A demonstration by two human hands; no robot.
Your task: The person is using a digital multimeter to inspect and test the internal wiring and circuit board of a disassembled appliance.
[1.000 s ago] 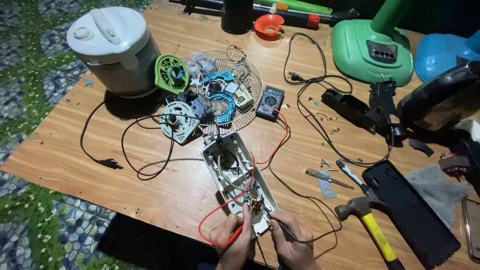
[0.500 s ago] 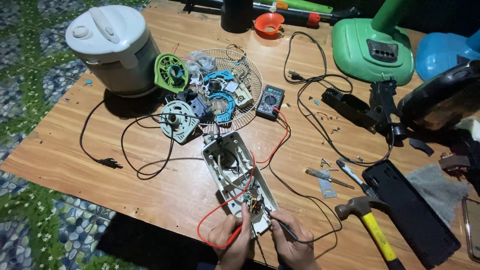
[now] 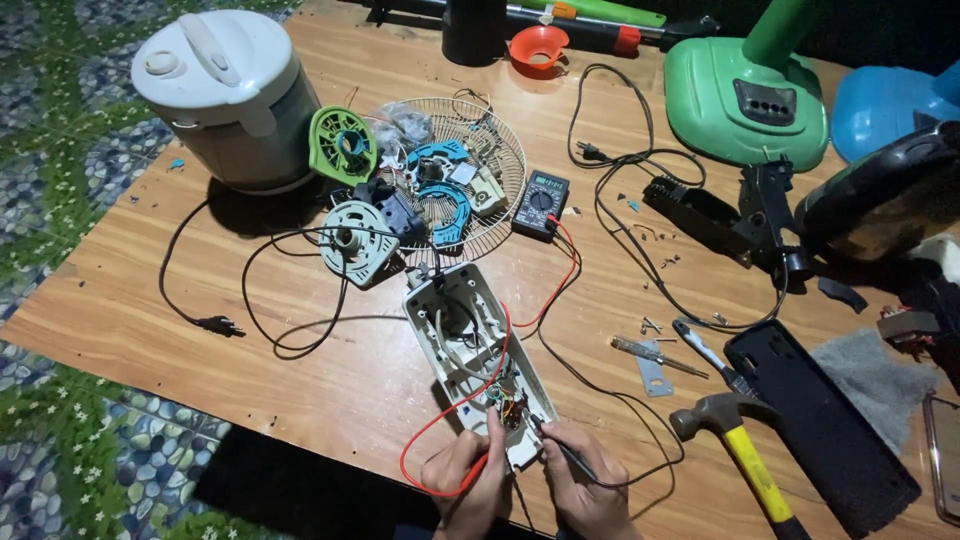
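An opened white plastic housing (image 3: 455, 325) with wires inside lies on the wooden table (image 3: 330, 400) in front of me. My left hand (image 3: 468, 478) pinches a red probe against the wiring at the housing's near end. My right hand (image 3: 585, 482) holds a black probe, its tip pointed at the same spot. Red and black leads run from the probes up to a small multimeter (image 3: 541, 203) beside a round wire grille (image 3: 455, 185).
A white rice cooker (image 3: 225, 95) stands far left. Fan parts in green, blue and white fill the grille. A green fan base (image 3: 745, 95) sits far right. A hammer (image 3: 745, 460), screwdrivers (image 3: 660, 357) and a black panel (image 3: 820, 420) lie at my right.
Both hands stay on the probes at the housing's near end. Nothing on the table has visibly moved.
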